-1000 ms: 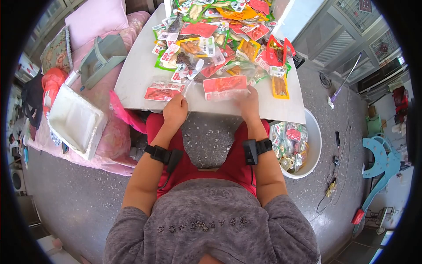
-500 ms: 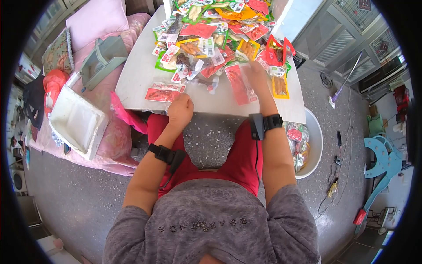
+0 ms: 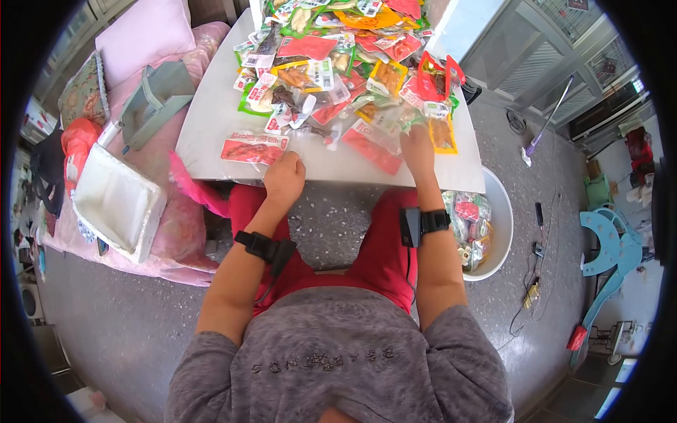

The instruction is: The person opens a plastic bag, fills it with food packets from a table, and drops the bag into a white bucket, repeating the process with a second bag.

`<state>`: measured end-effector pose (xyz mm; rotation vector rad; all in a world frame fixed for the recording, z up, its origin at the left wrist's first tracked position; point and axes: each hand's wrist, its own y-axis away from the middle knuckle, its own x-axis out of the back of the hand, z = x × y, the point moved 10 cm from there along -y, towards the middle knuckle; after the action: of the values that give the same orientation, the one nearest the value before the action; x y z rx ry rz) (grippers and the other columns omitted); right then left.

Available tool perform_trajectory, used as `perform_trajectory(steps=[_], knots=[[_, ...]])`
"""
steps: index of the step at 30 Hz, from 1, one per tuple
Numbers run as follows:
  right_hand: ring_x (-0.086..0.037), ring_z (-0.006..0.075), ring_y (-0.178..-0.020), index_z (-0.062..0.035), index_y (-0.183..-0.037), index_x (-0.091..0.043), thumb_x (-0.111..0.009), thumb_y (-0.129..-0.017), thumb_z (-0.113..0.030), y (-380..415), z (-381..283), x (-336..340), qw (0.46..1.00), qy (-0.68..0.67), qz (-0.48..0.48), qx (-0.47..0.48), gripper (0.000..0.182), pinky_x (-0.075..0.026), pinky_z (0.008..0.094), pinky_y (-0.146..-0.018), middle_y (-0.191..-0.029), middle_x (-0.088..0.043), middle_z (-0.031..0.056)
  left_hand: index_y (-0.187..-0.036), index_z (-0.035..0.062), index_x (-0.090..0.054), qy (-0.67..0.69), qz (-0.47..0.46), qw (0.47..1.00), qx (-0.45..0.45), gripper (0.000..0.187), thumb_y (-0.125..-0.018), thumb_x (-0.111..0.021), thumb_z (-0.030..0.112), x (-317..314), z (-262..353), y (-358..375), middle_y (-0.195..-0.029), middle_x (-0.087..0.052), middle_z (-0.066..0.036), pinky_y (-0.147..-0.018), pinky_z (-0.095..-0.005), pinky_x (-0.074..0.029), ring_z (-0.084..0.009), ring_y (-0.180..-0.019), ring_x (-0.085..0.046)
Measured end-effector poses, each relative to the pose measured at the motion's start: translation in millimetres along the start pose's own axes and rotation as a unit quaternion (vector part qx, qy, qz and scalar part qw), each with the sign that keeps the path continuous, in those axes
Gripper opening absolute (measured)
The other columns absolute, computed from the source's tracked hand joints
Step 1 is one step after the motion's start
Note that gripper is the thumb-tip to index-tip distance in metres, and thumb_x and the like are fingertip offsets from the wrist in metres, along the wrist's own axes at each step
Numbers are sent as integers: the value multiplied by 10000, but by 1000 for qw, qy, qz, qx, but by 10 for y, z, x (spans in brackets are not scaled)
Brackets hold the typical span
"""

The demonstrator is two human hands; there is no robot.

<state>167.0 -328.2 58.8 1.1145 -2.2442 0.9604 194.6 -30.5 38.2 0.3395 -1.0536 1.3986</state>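
Note:
My left hand [image 3: 285, 175] is closed at the table's front edge, with its fingers on the right end of a clear food packet with red print [image 3: 254, 149]. My right hand [image 3: 419, 151] is at the front right of the pile, its fingers closed and partly hidden on a clear plastic packet with a greenish patch [image 3: 407, 123], blurred. Just left of that hand, a red food packet [image 3: 372, 146] lies slanted on the table. Behind both hands spreads a heap of sealed food packets [image 3: 310, 74] in red, yellow and green.
The pale table [image 3: 204, 134] ends just before my knees. Below its right corner stands a white tub [image 3: 499, 247] holding more packets. At left, a foam box [image 3: 116, 201] and a grey-green carrier [image 3: 156, 106] rest on a pink-covered seat [image 3: 180, 243]. Cables lie on the floor at right.
My right hand has moved off the red packet, a little down and right, onto a clear packet. The red packet now lies more slanted. My left hand keeps its place by its packet.

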Motion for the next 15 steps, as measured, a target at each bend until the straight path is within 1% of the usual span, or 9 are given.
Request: perform_trajectory(steps=[1, 4, 7, 10, 13, 15], knots=[[-510, 329, -754, 10, -817, -488, -540, -666, -261, 100, 48, 75, 1000, 0, 15, -8, 314, -406, 386, -651, -802, -530, 174, -706, 39, -467, 0, 2, 1000, 0, 86, -699, -463, 125, 7, 6, 5, -687, -506, -138, -561, -417, -392, -321, -637, -501], [-501, 300, -817, 7, -817, -507, -541, -659, -327, 317, 3, 69, 980, 176, -72, -60, 371, -378, 420, -705, -834, -530, 154, -700, 39, -464, -8, 1, 1000, -6, 89, -703, -460, 128, -12, 3, 8, -683, -503, -136, -558, -418, -390, -319, -634, -500], [-457, 275, -925, -15, -810, -522, -556, -625, -377, 400, 25, -41, 954, 264, -133, -53, 408, -314, 464, -770, -932, -501, 141, -695, 39, -461, -13, -2, 1000, -6, 93, -707, -457, 131, -19, 2, 6, -680, -502, -134, -555, -419, -388, -318, -631, -499], [-412, 247, -983, -29, -802, -534, -563, -615, -402, 412, -5, -96, 954, 272, -122, -41, 418, -271, 470, -798, -1015, -463, 123, -691, 41, -460, -10, 2, 1000, -5, 92, -707, -457, 131, 1, 11, 7, -679, -502, -132, -553, -418, -387, -317, -628, -498], [-396, 248, -993, -32, -822, -522, -577, -611, -396, 422, 73, -123, 973, 189, -110, -68, 425, -256, 487, -793, -1050, -439, 120, -689, 42, -459, -4, 5, 1000, -5, 89, -704, -458, 130, 7, 14, 10, -680, -502, -132, -553, -417, -386, -316, -632, -498], [-448, 232, -890, -26, -837, -504, -596, -620, -331, 434, 115, -152, 988, 147, -52, -18, 386, -311, 448, -741, -955, -479, 117, -690, 42, -459, -2, 5, 1000, -2, 88, -703, -458, 129, 7, 3, 13, -681, -501, -131, -554, -416, -386, -315, -636, -498]])
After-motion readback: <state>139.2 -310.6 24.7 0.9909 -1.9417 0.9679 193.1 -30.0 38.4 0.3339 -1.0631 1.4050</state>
